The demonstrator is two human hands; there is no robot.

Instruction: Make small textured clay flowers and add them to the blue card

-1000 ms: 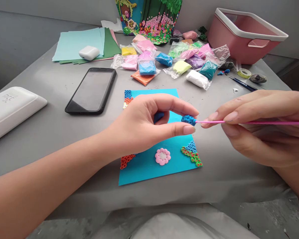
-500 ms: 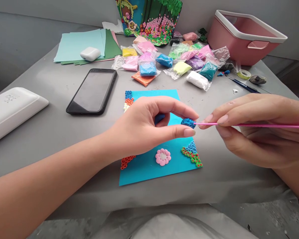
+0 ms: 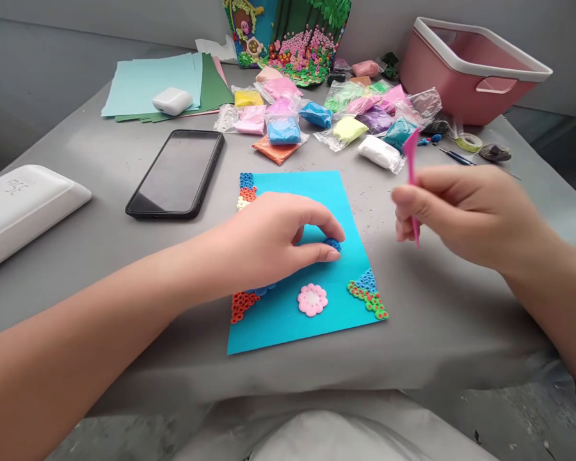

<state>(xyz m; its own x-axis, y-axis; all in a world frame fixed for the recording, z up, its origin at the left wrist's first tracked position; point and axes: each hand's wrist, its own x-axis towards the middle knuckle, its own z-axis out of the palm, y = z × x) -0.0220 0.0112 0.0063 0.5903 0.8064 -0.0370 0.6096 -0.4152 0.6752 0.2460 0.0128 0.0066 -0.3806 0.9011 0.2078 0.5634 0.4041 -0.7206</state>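
My left hand [image 3: 292,237] is over the blue paper sheet [image 3: 288,333], its thumb and forefinger closed on a small dark blue clay piece [image 3: 333,244] with a pitted surface. I cannot tell whether that piece touches the paper. To the right, my right hand [image 3: 461,211] grips a thin pink plastic clay tool [image 3: 410,160], held upright with its wider blade at the top. Below my left hand, a pink clay flower [image 3: 312,299] with a white centre lies on the sheet. Small clay rings decorate the corners, among them a blue, red and green cluster [image 3: 368,294].
Bags of coloured clay [image 3: 283,130] lie across the back, with a pink basket [image 3: 465,83] at the right. A black phone [image 3: 177,173], a white device [image 3: 24,211], stacked paper [image 3: 139,83] and a white earphone case [image 3: 172,101] occupy the left.
My left hand has lowered the blue clay piece leftward to the sheet. My right hand has drawn away and turned the pink tool from level to upright.
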